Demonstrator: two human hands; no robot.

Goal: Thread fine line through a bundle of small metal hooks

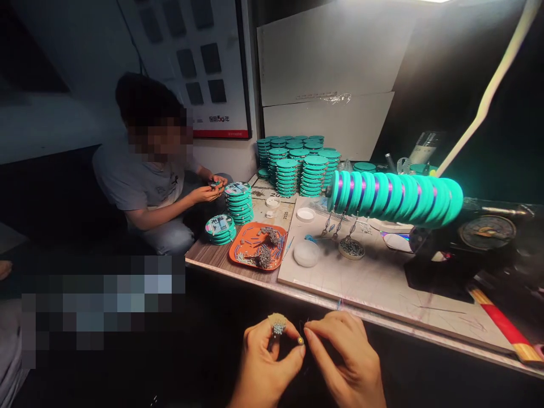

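My left hand (270, 362) is closed, with thumb and forefinger pinching a small round piece with a yellow centre (301, 340). A tan band with a cluster of pale blue-grey beads (278, 327) sits on its forefinger. Beside it, my right hand (344, 354) pinches the end of a thin dark thread or wire (301, 327), too fine to tell which. Both hands are in front of the table edge. Beyond them, teal foam spools (395, 195) with purple line sit in a row on a shaft, and metal clips (338, 226) hang below.
An orange tray (235, 258) holds small parts. A round white lid (306, 253) and a dish of grey beads (352, 249) lie on the board (331, 283). Stacked teal spools (287, 178) stand behind. A red-banded wooden stick (504, 323) lies right. Another person (148, 187) sits left, handling something small.
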